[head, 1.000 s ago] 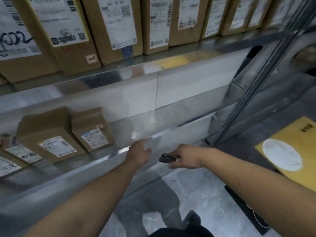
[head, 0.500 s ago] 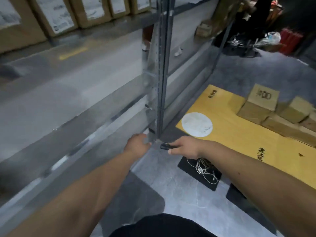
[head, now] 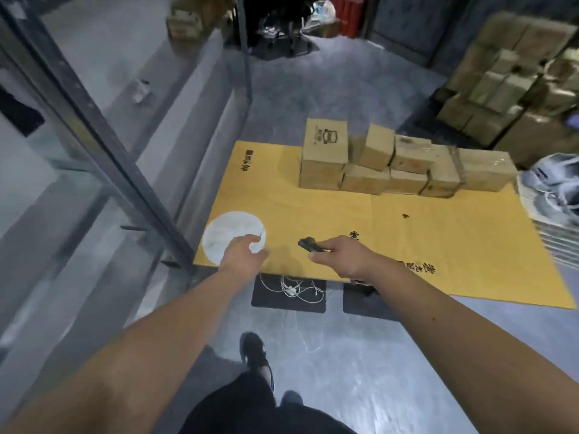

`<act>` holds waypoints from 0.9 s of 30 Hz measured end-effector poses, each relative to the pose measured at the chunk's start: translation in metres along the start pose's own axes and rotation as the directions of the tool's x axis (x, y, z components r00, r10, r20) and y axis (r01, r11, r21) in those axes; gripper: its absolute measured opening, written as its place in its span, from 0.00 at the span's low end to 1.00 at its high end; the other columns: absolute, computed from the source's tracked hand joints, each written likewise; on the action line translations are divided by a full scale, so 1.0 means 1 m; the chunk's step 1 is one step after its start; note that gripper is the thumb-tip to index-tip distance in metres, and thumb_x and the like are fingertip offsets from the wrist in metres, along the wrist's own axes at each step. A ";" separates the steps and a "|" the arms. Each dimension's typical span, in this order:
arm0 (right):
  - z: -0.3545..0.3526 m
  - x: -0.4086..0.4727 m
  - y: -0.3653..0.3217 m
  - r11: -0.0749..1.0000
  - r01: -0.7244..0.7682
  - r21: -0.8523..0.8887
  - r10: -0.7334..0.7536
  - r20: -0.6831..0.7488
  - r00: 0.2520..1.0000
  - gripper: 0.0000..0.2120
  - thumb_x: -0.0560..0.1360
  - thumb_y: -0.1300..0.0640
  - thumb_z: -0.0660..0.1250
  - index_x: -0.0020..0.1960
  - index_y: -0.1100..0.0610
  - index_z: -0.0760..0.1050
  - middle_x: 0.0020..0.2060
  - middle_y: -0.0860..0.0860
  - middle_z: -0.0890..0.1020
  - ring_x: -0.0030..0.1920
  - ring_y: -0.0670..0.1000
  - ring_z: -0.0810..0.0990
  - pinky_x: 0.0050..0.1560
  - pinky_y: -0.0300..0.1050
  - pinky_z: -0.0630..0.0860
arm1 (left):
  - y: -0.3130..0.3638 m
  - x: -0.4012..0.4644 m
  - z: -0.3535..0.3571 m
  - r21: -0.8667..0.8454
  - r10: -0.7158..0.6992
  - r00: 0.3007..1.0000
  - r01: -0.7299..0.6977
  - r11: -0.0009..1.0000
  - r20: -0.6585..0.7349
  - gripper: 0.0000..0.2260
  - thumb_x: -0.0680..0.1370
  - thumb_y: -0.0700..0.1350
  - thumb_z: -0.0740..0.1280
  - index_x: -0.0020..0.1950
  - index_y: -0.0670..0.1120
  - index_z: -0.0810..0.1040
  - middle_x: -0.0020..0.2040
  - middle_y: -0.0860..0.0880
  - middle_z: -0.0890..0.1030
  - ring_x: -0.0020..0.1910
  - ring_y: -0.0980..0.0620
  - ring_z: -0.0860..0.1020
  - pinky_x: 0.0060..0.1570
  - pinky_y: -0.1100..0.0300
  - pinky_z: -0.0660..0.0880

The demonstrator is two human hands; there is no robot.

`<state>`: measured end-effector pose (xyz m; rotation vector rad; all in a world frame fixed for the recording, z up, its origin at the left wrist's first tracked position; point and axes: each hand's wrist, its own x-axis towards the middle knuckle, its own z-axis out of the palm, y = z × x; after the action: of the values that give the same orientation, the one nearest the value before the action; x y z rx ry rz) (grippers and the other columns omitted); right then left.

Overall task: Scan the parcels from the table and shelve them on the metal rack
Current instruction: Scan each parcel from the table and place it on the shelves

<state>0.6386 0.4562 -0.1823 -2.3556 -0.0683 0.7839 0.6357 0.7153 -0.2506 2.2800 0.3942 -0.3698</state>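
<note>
Several brown cardboard parcels (head: 391, 166) are stacked in two layers at the far side of a yellow-covered table (head: 423, 245). My right hand (head: 340, 255) is shut on a small black scanner (head: 308, 244), held over the table's near edge and pointing left. My left hand (head: 244, 253) holds nothing, fingers loosely curled, over a white round patch (head: 225, 233) at the table's near left corner. The metal rack (head: 103, 145) runs along the left, its grey upright slanting across the view.
Under the table's near edge lie two dark mats (head: 288, 303) with a tangle of white cable. More cartons (head: 507, 86) are piled at the far right, a stack of printed bags (head: 551, 195) at the right edge. My shoe (head: 255, 350) is on the grey floor.
The view has swung right from the rack's shelved parcels to the table. Both hands have come away from the rack shelf and now hover over the table's near edge.
</note>
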 end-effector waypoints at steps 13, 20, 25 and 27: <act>-0.090 0.096 0.023 0.966 -0.257 0.023 0.258 -0.112 0.960 0.18 0.82 0.39 0.67 0.66 0.47 0.79 0.54 0.58 0.76 0.40 0.52 0.77 0.37 0.45 0.70 | 0.133 0.193 0.036 0.125 0.190 0.973 -0.206 0.970 0.133 0.31 0.79 0.57 0.70 0.80 0.54 0.65 0.79 0.47 0.63 0.73 0.43 0.69 0.66 0.46 0.75; -0.120 0.124 0.022 0.946 -0.315 0.080 0.324 -0.150 0.934 0.08 0.81 0.39 0.67 0.53 0.42 0.76 0.54 0.56 0.75 0.40 0.52 0.78 0.38 0.44 0.71 | 0.219 0.261 0.057 0.345 0.319 0.947 -0.310 0.886 0.032 0.44 0.70 0.70 0.72 0.80 0.56 0.60 0.83 0.46 0.55 0.81 0.43 0.52 0.76 0.41 0.57; -0.148 0.132 0.039 0.927 -0.370 0.066 0.376 -0.161 0.913 0.20 0.82 0.39 0.65 0.67 0.50 0.79 0.58 0.56 0.72 0.40 0.49 0.76 0.38 0.43 0.69 | 0.267 0.282 0.089 0.401 0.251 0.966 -0.251 0.881 0.053 0.55 0.65 0.79 0.68 0.83 0.53 0.53 0.85 0.47 0.48 0.83 0.42 0.46 0.78 0.36 0.51; -0.156 0.138 0.047 0.928 -0.369 0.055 0.373 -0.160 0.914 0.21 0.83 0.39 0.65 0.69 0.49 0.78 0.59 0.55 0.71 0.41 0.50 0.77 0.40 0.44 0.71 | 0.273 0.286 0.098 0.433 0.205 0.976 -0.218 0.875 0.076 0.58 0.64 0.81 0.66 0.84 0.53 0.48 0.85 0.46 0.45 0.84 0.42 0.44 0.77 0.35 0.50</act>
<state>0.8309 0.3642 -0.1865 -2.4336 0.4725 0.7496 0.9893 0.5120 -0.2462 2.7232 0.0394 -0.4086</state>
